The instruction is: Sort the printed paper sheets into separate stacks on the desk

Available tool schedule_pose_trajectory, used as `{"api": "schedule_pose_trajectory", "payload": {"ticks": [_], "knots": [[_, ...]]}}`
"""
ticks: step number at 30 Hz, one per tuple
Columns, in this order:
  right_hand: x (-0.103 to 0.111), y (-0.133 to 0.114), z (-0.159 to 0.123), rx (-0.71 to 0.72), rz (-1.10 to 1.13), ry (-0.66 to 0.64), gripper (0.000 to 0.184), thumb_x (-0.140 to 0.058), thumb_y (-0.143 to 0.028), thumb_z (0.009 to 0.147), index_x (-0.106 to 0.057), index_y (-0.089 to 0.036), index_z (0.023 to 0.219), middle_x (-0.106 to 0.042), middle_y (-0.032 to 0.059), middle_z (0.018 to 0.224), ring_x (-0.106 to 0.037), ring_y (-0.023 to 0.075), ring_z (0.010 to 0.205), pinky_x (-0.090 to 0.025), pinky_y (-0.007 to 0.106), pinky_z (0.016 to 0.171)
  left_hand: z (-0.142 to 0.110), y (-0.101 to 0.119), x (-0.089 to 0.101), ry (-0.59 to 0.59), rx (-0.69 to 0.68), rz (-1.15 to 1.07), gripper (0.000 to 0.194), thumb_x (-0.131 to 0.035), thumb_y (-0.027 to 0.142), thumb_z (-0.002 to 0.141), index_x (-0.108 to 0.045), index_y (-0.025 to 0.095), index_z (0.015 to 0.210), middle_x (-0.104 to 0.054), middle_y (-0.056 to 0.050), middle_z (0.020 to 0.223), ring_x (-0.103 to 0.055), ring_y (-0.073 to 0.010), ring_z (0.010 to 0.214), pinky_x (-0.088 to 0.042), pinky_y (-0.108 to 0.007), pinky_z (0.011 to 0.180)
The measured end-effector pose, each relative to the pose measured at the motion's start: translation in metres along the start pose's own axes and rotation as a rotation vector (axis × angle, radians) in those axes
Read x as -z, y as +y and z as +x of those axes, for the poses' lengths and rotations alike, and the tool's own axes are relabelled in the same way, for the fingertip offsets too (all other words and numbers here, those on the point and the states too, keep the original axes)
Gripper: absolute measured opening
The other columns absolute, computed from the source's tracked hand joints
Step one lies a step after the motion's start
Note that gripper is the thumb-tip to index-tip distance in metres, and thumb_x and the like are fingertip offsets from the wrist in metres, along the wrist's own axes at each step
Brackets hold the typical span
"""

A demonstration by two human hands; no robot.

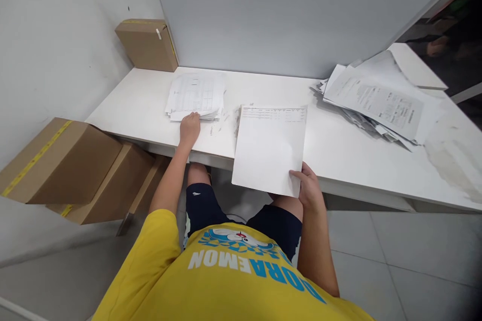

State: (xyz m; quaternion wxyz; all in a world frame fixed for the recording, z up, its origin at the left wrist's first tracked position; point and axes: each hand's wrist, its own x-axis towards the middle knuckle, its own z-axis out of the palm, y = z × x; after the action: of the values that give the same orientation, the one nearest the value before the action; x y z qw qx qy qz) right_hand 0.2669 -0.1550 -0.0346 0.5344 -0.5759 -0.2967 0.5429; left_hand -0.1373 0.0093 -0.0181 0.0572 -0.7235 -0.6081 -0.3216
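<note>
My right hand (309,186) pinches the lower right corner of a mostly blank white sheet (269,148), held up over the front edge of the white table (143,105); a line of print runs along the sheet's top. My left hand (189,128) rests with curled fingers on the near edge of a small stack of printed papers (196,95) lying on the table to the left.
A large loose pile of printed papers (380,100) spreads over the table's right side. A small cardboard box (147,44) stands in the back left corner against the wall. Bigger cardboard boxes (60,160) sit left of my legs, below table height.
</note>
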Motion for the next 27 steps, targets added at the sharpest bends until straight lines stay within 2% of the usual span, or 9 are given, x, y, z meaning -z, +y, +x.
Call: {"api": "schedule_pose_trajectory", "payload": {"ticks": [3,6,8,10,13,16,21,24,27], "knots": [[0.002,0.002,0.001,0.007,-0.018,-0.010,0.045,-0.074,-0.033,0.059,-0.068,-0.025,0.102,-0.075,0.0034,0.097,-0.067,0.0271,0.086,-0.052,0.036,0.070,0.002,0.002,0.006,0.018,-0.001,-0.007,0.034,-0.036,0.023,0.098,-0.068,0.014,0.106,-0.074,-0.018,0.105,-0.066,-0.0324,0.114,-0.050,-0.051,0.100],[0.001,0.004,0.001,0.026,-0.037,-0.016,0.042,-0.073,-0.034,0.061,-0.067,-0.026,0.101,-0.074,0.0029,0.097,-0.067,0.0271,0.087,-0.051,0.036,0.071,-0.007,0.020,0.016,0.059,0.002,-0.012,0.038,-0.034,0.028,0.100,-0.069,0.013,0.103,-0.074,-0.019,0.096,-0.070,-0.0310,0.103,-0.054,-0.049,0.094],[-0.002,0.003,0.000,0.022,-0.028,-0.003,0.041,-0.072,-0.033,0.060,-0.067,-0.026,0.100,-0.074,0.0029,0.096,-0.066,0.0270,0.087,-0.051,0.036,0.071,-0.026,0.048,0.022,0.094,-0.036,-0.037,0.040,-0.035,0.030,0.101,-0.070,0.013,0.101,-0.074,-0.018,0.088,-0.072,-0.0294,0.095,-0.057,-0.046,0.089],[-0.009,0.001,-0.002,0.003,0.001,0.010,0.040,-0.072,-0.032,0.059,-0.067,-0.026,0.099,-0.074,0.0022,0.094,-0.066,0.0265,0.086,-0.050,0.036,0.071,-0.053,0.086,0.025,0.084,-0.170,-0.088,0.035,-0.039,0.029,0.101,-0.071,0.014,0.104,-0.075,-0.016,0.090,-0.073,-0.0275,0.094,-0.059,-0.042,0.087],[-0.021,-0.005,-0.006,-0.013,0.036,0.006,0.038,-0.072,-0.029,0.057,-0.068,-0.025,0.096,-0.074,0.0004,0.090,-0.065,0.0250,0.084,-0.050,0.035,0.074,-0.100,0.143,0.026,0.010,-0.422,-0.169,0.029,-0.043,0.019,0.099,-0.068,0.016,0.114,-0.075,-0.015,0.105,-0.072,-0.0260,0.103,-0.059,-0.041,0.092],[-0.031,-0.010,-0.009,0.008,0.040,-0.027,0.035,-0.070,-0.028,0.059,-0.069,-0.025,0.094,-0.075,0.0002,0.091,-0.065,0.0251,0.087,-0.050,0.035,0.075,-0.128,0.180,0.023,-0.089,-0.595,-0.216,0.030,-0.042,0.013,0.098,-0.066,0.016,0.117,-0.074,-0.014,0.109,-0.070,-0.0262,0.111,-0.059,-0.043,0.097],[-0.036,-0.010,-0.012,0.004,0.099,-0.086,0.035,-0.070,-0.032,0.066,-0.070,-0.023,0.100,-0.076,0.0018,0.097,-0.067,0.0267,0.096,-0.053,0.037,0.081,-0.138,0.191,0.017,-0.165,-0.763,-0.228,0.030,-0.040,0.009,0.099,-0.065,0.016,0.113,-0.075,-0.012,0.105,-0.072,-0.0236,0.106,-0.061,-0.040,0.093],[-0.033,-0.009,-0.013,0.001,0.155,-0.114,0.034,-0.073,-0.033,0.068,-0.071,-0.022,0.100,-0.076,0.0025,0.101,-0.066,0.0276,0.104,-0.054,0.039,0.089,-0.140,0.188,0.017,-0.139,-0.850,-0.262,0.026,-0.044,0.008,0.098,-0.064,0.014,0.113,-0.075,-0.014,0.106,-0.071,-0.0239,0.108,-0.061,-0.038,0.093],[-0.029,-0.006,-0.011,0.021,0.202,-0.107,0.037,-0.072,-0.047,0.074,-0.072,-0.023,0.102,-0.075,0.0033,0.110,-0.064,0.0283,0.114,-0.052,0.041,0.097,-0.140,0.187,0.018,-0.060,-0.968,-0.234,0.023,-0.047,0.008,0.097,-0.063,0.012,0.114,-0.075,-0.014,0.106,-0.072,-0.0237,0.105,-0.063,-0.037,0.089]]}}
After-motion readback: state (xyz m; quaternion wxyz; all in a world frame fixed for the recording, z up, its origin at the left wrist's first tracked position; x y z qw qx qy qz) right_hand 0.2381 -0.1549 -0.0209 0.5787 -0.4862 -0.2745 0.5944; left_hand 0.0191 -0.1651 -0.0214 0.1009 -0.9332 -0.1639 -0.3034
